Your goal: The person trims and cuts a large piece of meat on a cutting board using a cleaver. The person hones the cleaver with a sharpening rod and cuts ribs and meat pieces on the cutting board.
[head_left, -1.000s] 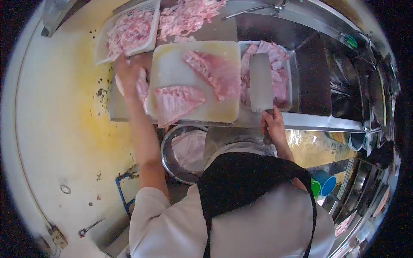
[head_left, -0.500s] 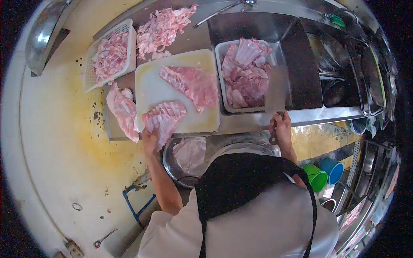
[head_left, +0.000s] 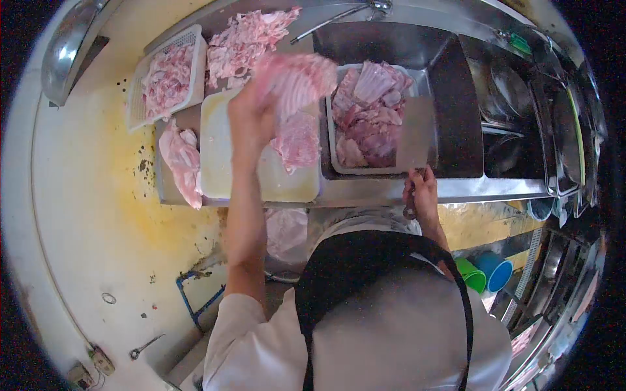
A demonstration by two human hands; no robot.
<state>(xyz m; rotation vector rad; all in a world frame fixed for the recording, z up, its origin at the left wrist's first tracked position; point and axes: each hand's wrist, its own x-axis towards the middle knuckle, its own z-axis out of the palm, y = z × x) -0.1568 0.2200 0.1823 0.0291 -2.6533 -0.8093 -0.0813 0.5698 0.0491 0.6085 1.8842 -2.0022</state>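
My left hand [head_left: 253, 117] grips a rack of raw ribs [head_left: 297, 78], raised over the far part of the white cutting board [head_left: 218, 156]. The rack is blurred by motion, and its right end reaches toward the white tub. Below it on the board lies another slab of raw meat [head_left: 297, 143], partly covered from view. My right hand [head_left: 422, 189] is closed round the handle of a cleaver [head_left: 414, 133]. Its broad blade points away from me, over the right side of the white tub [head_left: 336, 146], which holds several cuts of raw meat [head_left: 372, 120].
Left of the board lies a long piece of meat [head_left: 181, 159]. Behind are a white basket of meat scraps [head_left: 195, 85] and a loose heap of trimmings [head_left: 241, 42]. The tub sits in a metal sink [head_left: 456, 130]. Green [head_left: 471, 277] and blue buckets [head_left: 494, 270] stand below right.
My left hand has lifted the rib rack from the board's near edge and carried it away from me and to the right. The cleaver has hardly moved.
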